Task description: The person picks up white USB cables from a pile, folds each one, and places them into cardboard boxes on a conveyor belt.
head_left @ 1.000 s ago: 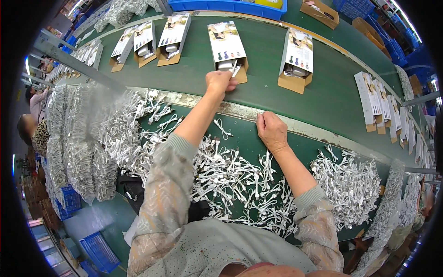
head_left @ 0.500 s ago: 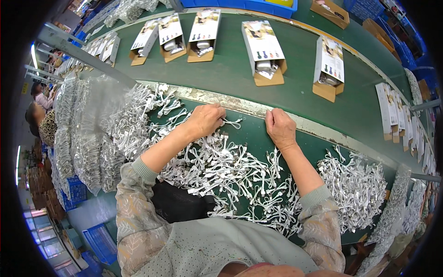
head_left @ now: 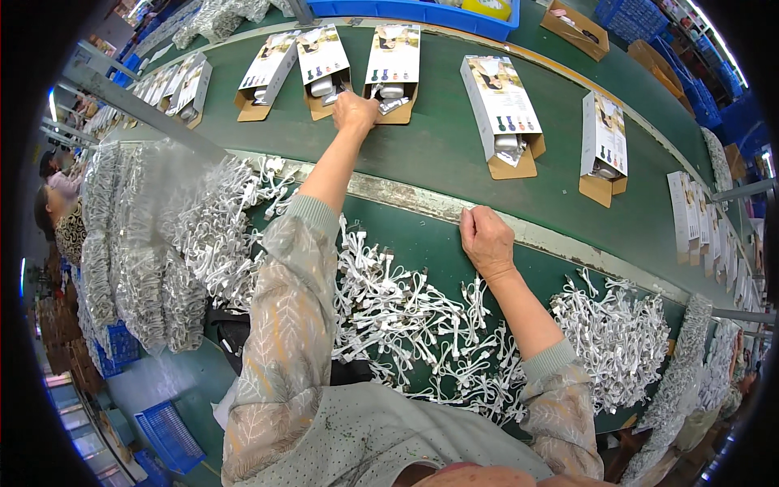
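My left hand (head_left: pixel 355 112) reaches across the belt to the open end of a white printed box (head_left: pixel 324 55), fingers closed and partly hidden at its opening. A second printed box (head_left: pixel 393 53) lies right beside that hand, with a white part and a clear bag showing in its mouth. Curled closed, my right hand (head_left: pixel 488 242) rests by the worn metal rail (head_left: pixel 406 195); what its fingers hold, if anything, is hidden. Below both arms spreads a loose pile of short white charging cables (head_left: pixel 406 304), with a denser heap of cables (head_left: pixel 613 345) to the right.
On the green belt (head_left: pixel 442 154) lie more boxes with brown flaps open toward me, including one box (head_left: pixel 501 105) right of centre. Bagged cables (head_left: pixel 142 260) stack at the left beside a metal post (head_left: pixel 154 109). A blue tray (head_left: pixel 414 10) stands beyond the belt.
My left hand has moved from the cable pile up and away to the box openings. The boxes have shifted right and nearer on the belt. My right hand has barely moved.
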Action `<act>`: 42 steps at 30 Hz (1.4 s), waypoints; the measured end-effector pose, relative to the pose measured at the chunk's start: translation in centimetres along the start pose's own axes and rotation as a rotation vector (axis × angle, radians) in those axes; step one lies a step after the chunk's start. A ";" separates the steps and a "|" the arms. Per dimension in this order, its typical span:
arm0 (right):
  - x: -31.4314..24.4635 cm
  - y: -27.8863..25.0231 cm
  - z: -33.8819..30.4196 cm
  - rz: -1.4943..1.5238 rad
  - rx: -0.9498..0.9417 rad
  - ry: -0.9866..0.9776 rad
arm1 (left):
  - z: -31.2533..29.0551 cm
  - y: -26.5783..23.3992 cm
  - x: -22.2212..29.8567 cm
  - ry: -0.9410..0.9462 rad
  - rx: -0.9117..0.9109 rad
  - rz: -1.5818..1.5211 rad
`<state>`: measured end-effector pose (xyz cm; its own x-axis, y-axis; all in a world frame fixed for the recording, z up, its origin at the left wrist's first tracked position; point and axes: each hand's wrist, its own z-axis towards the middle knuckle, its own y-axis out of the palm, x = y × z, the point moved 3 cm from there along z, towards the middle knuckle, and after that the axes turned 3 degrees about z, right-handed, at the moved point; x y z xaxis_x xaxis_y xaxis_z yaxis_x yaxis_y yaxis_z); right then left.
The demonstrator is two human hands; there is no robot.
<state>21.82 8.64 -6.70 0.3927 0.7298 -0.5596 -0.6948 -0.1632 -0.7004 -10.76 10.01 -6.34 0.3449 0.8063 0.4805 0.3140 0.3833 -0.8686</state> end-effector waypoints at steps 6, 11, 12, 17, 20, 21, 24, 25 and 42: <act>1.2 -0.3 -0.3 -0.005 0.032 0.020 | -11.8 0.8 4.7 0.750 -0.149 -0.192; 1.3 0.5 -0.2 0.021 0.027 0.045 | -26.4 -1.1 3.0 1.399 -0.592 -0.048; 1.4 0.5 -0.4 0.019 0.029 0.047 | -27.9 -0.7 3.0 1.498 -0.539 -0.008; 0.9 0.2 -0.1 0.064 0.043 0.075 | -29.6 0.4 1.9 1.643 -0.478 0.287; 0.9 0.2 -0.3 0.058 0.051 0.071 | -29.0 0.4 1.0 1.568 -0.522 0.245; 1.0 0.3 -0.2 0.062 0.057 0.073 | -28.4 0.2 0.6 1.541 -0.533 0.249; 1.1 0.5 -0.2 0.044 0.040 0.071 | -26.5 -1.0 -0.9 1.326 -0.601 0.169; 1.3 0.3 -0.3 0.038 0.015 0.088 | -25.8 -2.1 -0.6 1.198 -0.646 0.139; 0.2 0.5 0.1 0.050 0.019 0.060 | -8.3 6.7 7.8 0.194 -0.386 -0.742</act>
<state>21.53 8.75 -7.13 0.3919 0.6799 -0.6198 -0.7256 -0.1858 -0.6626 1.38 15.09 -7.43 0.0654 0.3025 0.9509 0.7852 0.5724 -0.2361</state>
